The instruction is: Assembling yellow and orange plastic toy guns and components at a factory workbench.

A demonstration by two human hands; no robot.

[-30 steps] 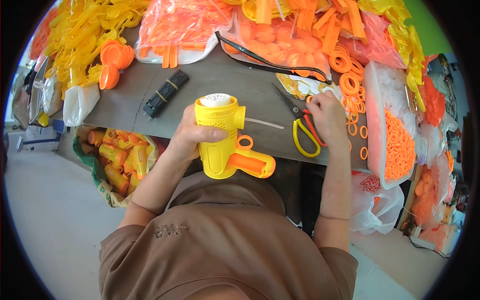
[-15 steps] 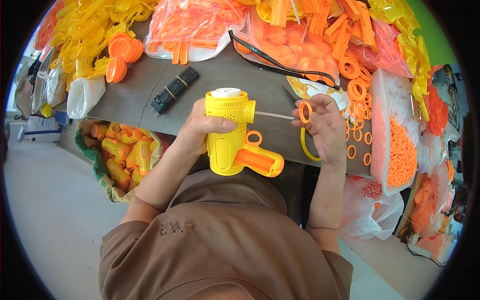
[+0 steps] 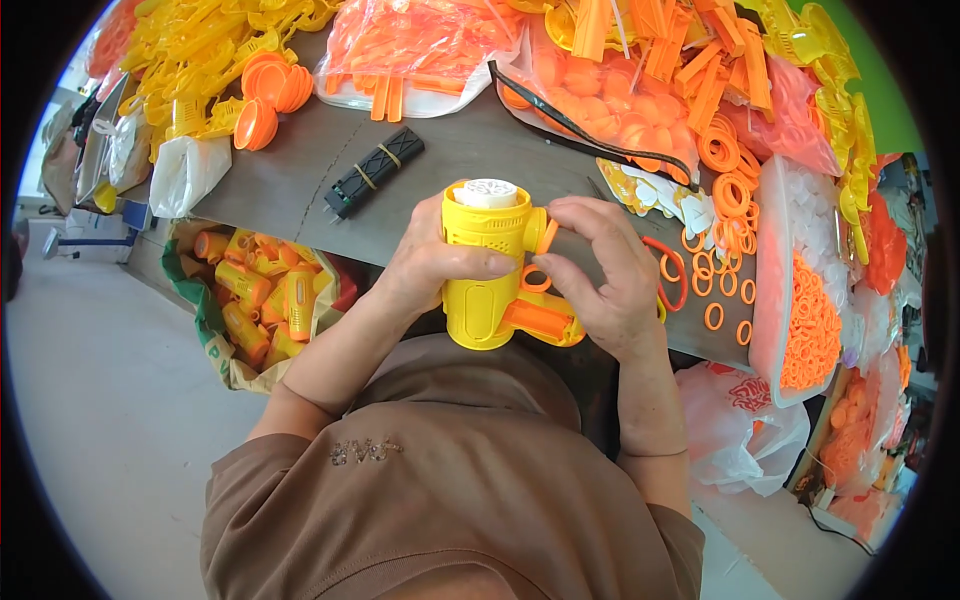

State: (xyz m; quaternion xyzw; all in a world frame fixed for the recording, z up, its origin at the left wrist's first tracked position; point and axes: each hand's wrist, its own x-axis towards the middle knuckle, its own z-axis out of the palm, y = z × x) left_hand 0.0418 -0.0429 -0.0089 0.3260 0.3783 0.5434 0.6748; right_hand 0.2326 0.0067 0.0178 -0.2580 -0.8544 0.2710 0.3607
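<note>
A yellow toy gun with a thick upright body is held over the table's front edge. A round white part sits in its top. The orange inner side of its handle points to the right. My left hand is wrapped around the body from the left, its thumb lying across the front. At the short side nozzle, my right hand has thumb and forefinger closed about an orange ring, which is tilted against the nozzle's end. Another orange ring shows between nozzle and handle.
A black battery-box-like part with a rubber band lies on the grey table. Loose orange rings and a tub of small parts are at the right. A bag of yellow-orange pieces stands left; heaped plastic parts line the back.
My right hand has moved left, bringing the orange ring from beside the toy gun to its nozzle. The whole table view has shifted slightly to the right.
</note>
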